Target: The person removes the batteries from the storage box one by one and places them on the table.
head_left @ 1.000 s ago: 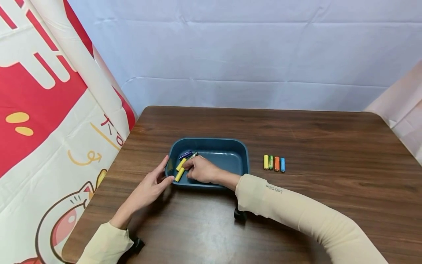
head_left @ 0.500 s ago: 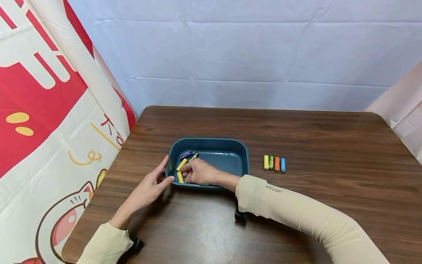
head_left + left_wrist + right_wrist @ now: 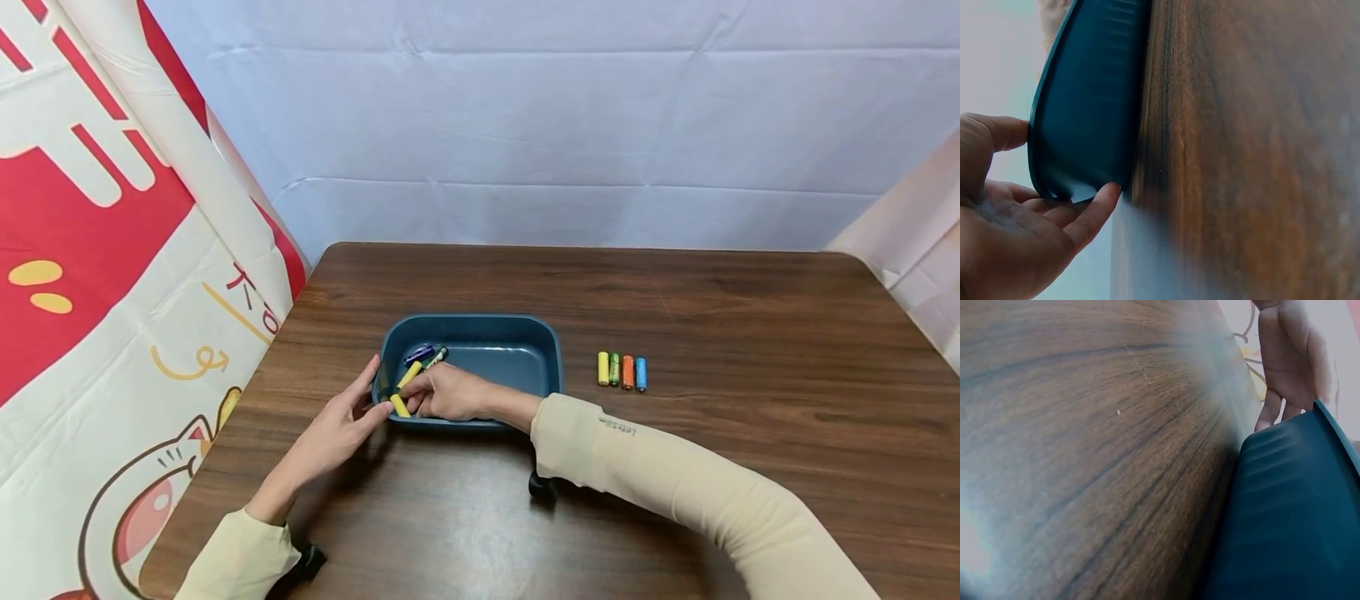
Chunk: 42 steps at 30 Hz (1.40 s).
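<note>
A dark blue plastic bin (image 3: pixel 510 322) stands on the table with several batteries at its left end. My left hand (image 3: pixel 333 433) rests on the bin's left end, thumb at the near corner and straight fingers along the outer wall. The left wrist view shows the thumb (image 3: pixel 1009 132) touching the rim. My right hand (image 3: pixel 453 392) reaches inside, fingers bent, fingertips against two yellow batteries: an upper one (image 3: pixel 409 374) and a lower one (image 3: pixel 400 406). Whether it pinches one is hidden. Behind them lie a purple battery (image 3: pixel 418 354) and a dark green one (image 3: pixel 437 357).
Right of the bin, a row of batteries lies on the brown wooden table (image 3: pixel 720 333): yellow (image 3: pixel 603 368), green (image 3: pixel 614 369), orange (image 3: pixel 627 372) and blue (image 3: pixel 641 374). A pale cloth backdrop (image 3: pixel 540 117) hangs behind the table; a printed one (image 3: pixel 202 325) hangs at the left.
The right fingertips have moved slightly left and toward the near side. The lower yellow battery has shifted and turned toward the near left corner; the upper one has slid slightly too. The left hand stays put.
</note>
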Each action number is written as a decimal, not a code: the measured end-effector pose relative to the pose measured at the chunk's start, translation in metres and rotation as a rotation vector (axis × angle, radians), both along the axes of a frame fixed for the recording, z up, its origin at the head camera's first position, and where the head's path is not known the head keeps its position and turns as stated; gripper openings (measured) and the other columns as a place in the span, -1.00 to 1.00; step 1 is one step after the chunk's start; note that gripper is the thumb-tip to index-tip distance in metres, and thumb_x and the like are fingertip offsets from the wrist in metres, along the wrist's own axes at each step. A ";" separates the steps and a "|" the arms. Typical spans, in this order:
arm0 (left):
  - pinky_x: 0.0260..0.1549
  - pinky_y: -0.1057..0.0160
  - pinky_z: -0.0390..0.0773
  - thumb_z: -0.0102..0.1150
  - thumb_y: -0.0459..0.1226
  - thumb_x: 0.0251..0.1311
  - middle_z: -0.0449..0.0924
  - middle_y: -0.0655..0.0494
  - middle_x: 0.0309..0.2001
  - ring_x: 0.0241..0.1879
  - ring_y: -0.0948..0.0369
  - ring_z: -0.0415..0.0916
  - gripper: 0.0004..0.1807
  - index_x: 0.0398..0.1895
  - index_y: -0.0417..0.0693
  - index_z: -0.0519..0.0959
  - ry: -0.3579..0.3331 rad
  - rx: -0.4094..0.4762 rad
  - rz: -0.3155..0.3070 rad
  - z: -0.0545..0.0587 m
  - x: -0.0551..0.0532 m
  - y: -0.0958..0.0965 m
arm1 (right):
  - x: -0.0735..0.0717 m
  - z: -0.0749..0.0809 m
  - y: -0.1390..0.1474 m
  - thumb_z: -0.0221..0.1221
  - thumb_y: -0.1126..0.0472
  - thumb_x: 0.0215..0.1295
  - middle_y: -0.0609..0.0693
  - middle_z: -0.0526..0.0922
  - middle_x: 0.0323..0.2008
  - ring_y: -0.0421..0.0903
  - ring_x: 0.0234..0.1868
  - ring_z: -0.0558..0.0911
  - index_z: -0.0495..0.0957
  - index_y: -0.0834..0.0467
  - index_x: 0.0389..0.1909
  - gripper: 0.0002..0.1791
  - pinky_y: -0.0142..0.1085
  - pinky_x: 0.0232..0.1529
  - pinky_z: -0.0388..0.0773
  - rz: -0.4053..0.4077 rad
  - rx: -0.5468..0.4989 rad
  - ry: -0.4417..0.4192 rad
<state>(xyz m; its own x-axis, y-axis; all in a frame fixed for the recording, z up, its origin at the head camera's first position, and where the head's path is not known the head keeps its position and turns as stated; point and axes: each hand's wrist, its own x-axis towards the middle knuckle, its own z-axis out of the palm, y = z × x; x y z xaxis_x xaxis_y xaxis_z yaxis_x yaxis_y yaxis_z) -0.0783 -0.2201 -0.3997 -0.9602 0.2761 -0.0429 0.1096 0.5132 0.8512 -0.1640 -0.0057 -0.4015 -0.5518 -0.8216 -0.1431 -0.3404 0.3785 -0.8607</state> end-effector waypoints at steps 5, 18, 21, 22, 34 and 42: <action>0.27 -0.15 0.42 0.10 -0.17 0.56 0.24 -0.30 0.50 0.34 -0.15 0.44 -0.18 0.68 -0.11 -0.08 0.001 -0.003 0.010 0.001 0.001 -0.001 | -0.003 -0.003 -0.004 0.09 0.58 0.37 0.07 0.76 -0.20 -0.19 -0.13 0.66 0.57 0.38 0.25 -0.55 -0.50 -0.02 0.55 0.025 0.000 0.003; 0.23 -0.06 0.48 0.11 -0.23 0.54 0.31 -0.31 0.46 0.27 -0.08 0.51 -0.18 0.68 -0.16 -0.08 0.020 -0.001 0.008 -0.001 0.001 -0.001 | 0.000 -0.001 -0.004 0.13 0.44 0.46 0.03 0.76 -0.04 -0.23 -0.01 0.65 0.50 0.33 0.35 -0.54 -0.40 0.12 0.56 0.005 -0.035 -0.194; 0.25 -0.10 0.45 0.12 -0.21 0.54 0.30 -0.33 0.47 0.30 -0.13 0.48 -0.18 0.68 -0.16 -0.08 0.019 0.002 0.003 -0.001 0.001 -0.002 | -0.001 -0.001 -0.004 0.18 0.31 0.51 -0.04 0.75 -0.04 -0.26 -0.03 0.63 0.59 0.26 0.29 -0.62 -0.41 0.09 0.55 0.003 -0.023 -0.182; 0.26 -0.12 0.44 0.12 -0.20 0.54 0.29 -0.33 0.47 0.31 -0.14 0.47 -0.17 0.68 -0.15 -0.08 0.018 0.001 0.002 -0.001 0.001 -0.002 | -0.001 -0.001 -0.003 0.19 0.26 0.52 -0.08 0.75 -0.04 -0.28 -0.04 0.62 0.62 0.22 0.26 -0.64 -0.42 0.07 0.54 0.006 -0.012 -0.163; 0.27 -0.15 0.40 0.12 -0.18 0.54 0.27 -0.32 0.49 0.34 -0.17 0.43 -0.16 0.68 -0.13 -0.09 0.017 -0.001 -0.005 0.001 0.000 -0.003 | 0.001 0.001 0.000 0.20 0.04 0.54 -0.18 0.73 -0.03 -0.30 -0.06 0.58 0.69 0.10 0.20 -0.64 -0.39 0.04 0.53 0.002 -0.001 -0.093; 0.25 -0.15 0.43 0.11 -0.19 0.55 0.27 -0.34 0.48 0.33 -0.18 0.45 -0.17 0.68 -0.14 -0.09 0.011 -0.004 -0.004 0.001 0.001 -0.003 | 0.001 -0.001 -0.001 0.27 0.16 0.48 -0.15 0.77 -0.09 -0.28 -0.08 0.62 0.73 0.12 0.12 -0.72 -0.41 0.00 0.56 -0.031 -0.054 -0.166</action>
<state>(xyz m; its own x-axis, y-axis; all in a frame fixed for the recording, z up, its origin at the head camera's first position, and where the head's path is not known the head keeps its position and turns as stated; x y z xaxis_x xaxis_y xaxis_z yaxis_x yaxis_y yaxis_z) -0.0777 -0.2234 -0.3989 -0.9594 0.2802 -0.0335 0.1212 0.5165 0.8476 -0.1629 -0.0071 -0.4020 -0.5495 -0.8135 -0.1904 -0.1807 0.3382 -0.9236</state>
